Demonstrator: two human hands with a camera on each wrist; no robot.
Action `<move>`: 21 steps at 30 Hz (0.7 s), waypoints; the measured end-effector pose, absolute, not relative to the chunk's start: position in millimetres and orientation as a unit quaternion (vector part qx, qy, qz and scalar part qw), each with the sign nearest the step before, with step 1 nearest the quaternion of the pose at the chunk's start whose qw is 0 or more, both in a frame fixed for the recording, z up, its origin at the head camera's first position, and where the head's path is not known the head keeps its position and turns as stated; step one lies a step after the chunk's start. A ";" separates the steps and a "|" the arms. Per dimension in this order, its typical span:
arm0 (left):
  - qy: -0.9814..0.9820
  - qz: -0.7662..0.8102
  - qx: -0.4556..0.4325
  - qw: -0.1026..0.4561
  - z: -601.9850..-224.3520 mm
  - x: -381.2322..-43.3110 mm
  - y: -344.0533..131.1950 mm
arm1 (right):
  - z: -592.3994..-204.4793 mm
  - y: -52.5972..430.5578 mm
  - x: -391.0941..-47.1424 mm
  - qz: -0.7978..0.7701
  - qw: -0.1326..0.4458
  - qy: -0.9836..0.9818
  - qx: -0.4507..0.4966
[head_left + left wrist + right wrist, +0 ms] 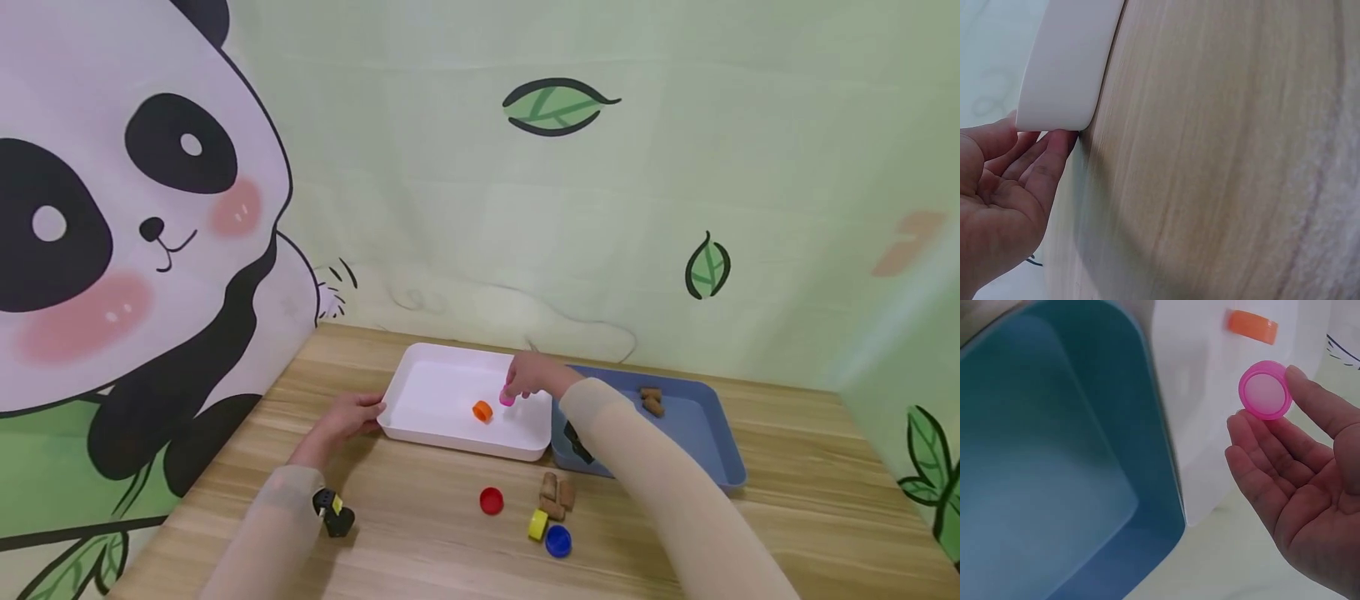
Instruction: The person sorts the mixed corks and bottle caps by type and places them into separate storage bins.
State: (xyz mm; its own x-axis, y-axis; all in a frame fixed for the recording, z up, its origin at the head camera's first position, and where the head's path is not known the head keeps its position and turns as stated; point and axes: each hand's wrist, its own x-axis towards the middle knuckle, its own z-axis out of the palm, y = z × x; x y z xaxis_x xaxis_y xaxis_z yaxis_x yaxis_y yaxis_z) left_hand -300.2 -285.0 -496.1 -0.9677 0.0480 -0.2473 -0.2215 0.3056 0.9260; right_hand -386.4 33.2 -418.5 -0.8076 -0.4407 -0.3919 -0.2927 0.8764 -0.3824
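Over the white tray (442,392), the right hand (528,377) pinches a pink cap (507,399) at the orange cap's (482,410) 2 o'clock, while the left hand (347,417), fingers relaxed, touches the tray's 9 o'clock edge.

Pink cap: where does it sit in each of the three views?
Head: pink cap centre frame, at the right hand's fingertips over the white tray.
Left wrist: not in it; only the left hand against the tray's outer wall.
Right wrist: upper right, pinched by thumb and fingers.
Shared landmark: the white tray, in all three views.
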 end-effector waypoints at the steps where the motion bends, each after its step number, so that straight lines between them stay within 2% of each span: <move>1: 0.800 0.587 -0.055 0.115 -496.1 -300.4 -284.7 | -420.1 32.7 -385.9 -0.149 0.240 0.939 -0.196; 21: 0.803 0.579 -0.083 0.116 -493.6 -299.9 -283.4 | -438.5 21.6 -377.1 -0.113 0.245 0.939 -0.215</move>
State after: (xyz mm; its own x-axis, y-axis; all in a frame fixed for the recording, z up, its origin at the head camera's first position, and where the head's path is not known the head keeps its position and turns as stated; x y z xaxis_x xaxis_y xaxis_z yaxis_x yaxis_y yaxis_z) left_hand -299.9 -283.4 -493.6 -0.9589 0.0008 -0.2836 -0.2688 0.3159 0.9099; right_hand -377.1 21.6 -438.5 -0.7873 -0.4589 -0.4117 -0.3485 0.8821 -0.3168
